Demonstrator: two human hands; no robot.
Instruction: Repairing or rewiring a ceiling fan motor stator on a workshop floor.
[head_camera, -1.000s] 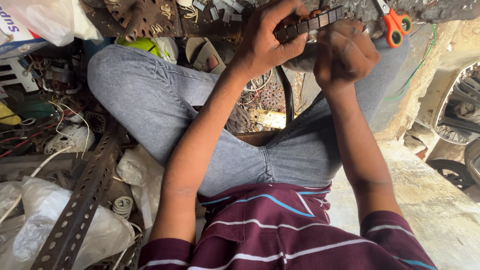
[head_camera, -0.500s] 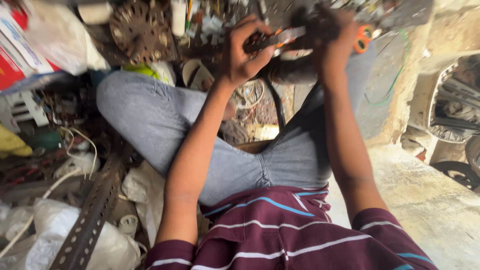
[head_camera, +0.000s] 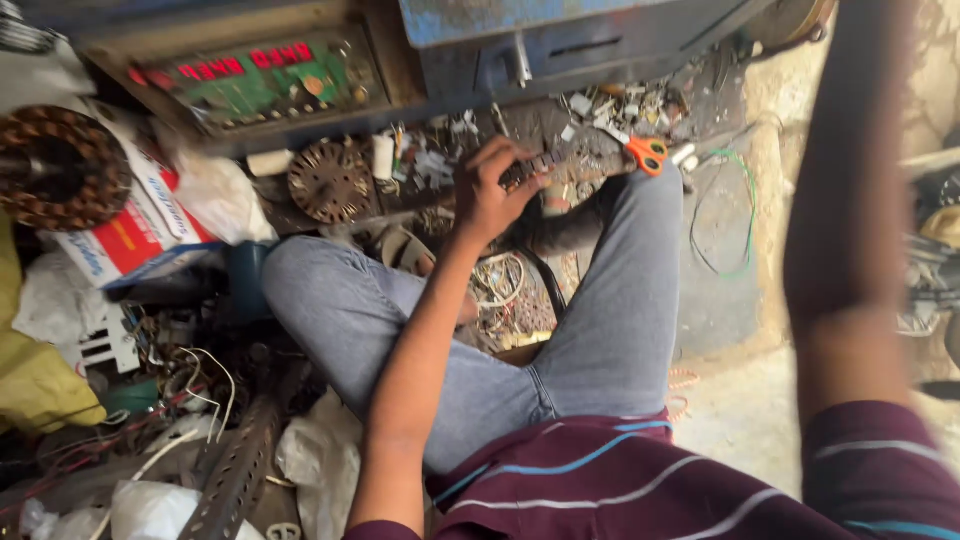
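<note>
One hand only, the left hand (head_camera: 492, 190), remained on the work: it was closed around a dark, narrow toothed metal strip (head_camera: 545, 165), held low over the littered floor just beyond the raised right knee in grey jeans (head_camera: 640, 230). Half a second before, both hands had gripped that piece together; the right arm (head_camera: 850, 200) had since swung up and away, its hand outside the frame, so whether it was clenched or released could not be told. Orange-handled scissors (head_camera: 648, 152) lay just beside the strip's far end. A round brown slotted metal disc (head_camera: 328, 182) lay to the left, apart.
</note>
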